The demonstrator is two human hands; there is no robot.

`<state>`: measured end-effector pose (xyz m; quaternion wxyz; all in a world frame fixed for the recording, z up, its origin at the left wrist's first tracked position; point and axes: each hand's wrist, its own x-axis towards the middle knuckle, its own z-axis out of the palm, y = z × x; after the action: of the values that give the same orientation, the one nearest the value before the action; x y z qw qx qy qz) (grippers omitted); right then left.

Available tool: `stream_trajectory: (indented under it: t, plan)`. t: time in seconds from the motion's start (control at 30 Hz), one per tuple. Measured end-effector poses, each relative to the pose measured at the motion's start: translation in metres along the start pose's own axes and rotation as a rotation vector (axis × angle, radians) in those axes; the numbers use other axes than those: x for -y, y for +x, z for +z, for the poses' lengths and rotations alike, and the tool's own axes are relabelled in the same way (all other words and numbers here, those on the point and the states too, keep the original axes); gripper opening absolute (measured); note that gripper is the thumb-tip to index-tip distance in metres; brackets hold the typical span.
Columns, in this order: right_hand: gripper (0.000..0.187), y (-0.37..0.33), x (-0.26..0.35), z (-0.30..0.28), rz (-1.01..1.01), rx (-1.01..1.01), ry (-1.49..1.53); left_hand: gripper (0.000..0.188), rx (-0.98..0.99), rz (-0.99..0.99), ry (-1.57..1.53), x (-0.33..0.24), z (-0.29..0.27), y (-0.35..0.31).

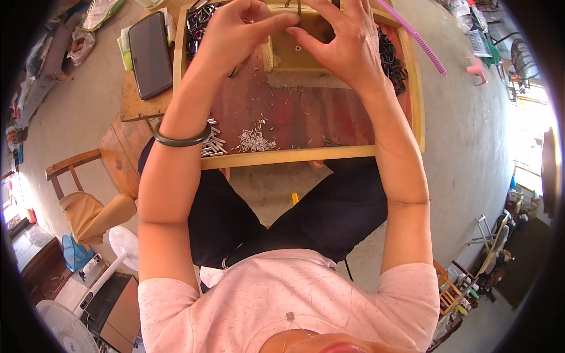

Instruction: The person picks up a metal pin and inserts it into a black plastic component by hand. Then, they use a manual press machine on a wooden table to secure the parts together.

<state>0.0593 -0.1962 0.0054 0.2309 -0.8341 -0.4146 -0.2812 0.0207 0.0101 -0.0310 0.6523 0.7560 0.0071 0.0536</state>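
My left hand [250, 29] and my right hand [344, 44] come together at the top edge of the head view, over a shallow wooden tray [312, 154]. The left fingers are curled, with the thumb stretched toward the right hand. My right thumb and forefinger bend around the same spot. A thin dark piece [299, 13] shows between the hands; what they grip is too small to make out, and some fingertips are cut off. Below them a yellowish raised block [285, 62] sits in the tray. Small silvery metal pins [256, 140] lie heaped near its front edge.
Longer metal pins [213, 141] fill the tray's near left corner. Dark parts are piled at its left [197, 29] and right [391, 62] sides. A phone [150, 56] lies left of the tray. A pink coiled tube [421, 44] crosses the right rim. A wooden chair [88, 200] stands left.
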Motion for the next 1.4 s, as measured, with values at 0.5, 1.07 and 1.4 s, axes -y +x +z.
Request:
stream_trajectory:
  t: [0.5, 1.07, 1.4]
  plan:
    - [0.048, -0.002, -0.003, 0.005, 0.003, 0.038, -0.017, 0.020, -0.030, -0.144, -0.217, -0.013, 0.018, -0.005]
    - [0.053, -0.004, -0.017, 0.007, 0.202, -0.032, 0.456, 0.053, -0.023, -0.091, 0.399, -0.006, 0.014, -0.011]
    - [0.041, 0.018, 0.008, 0.004, 0.150, 0.155, 0.353, 0.053, -0.278, 0.424, 0.899, -0.011, 0.027, -0.029]
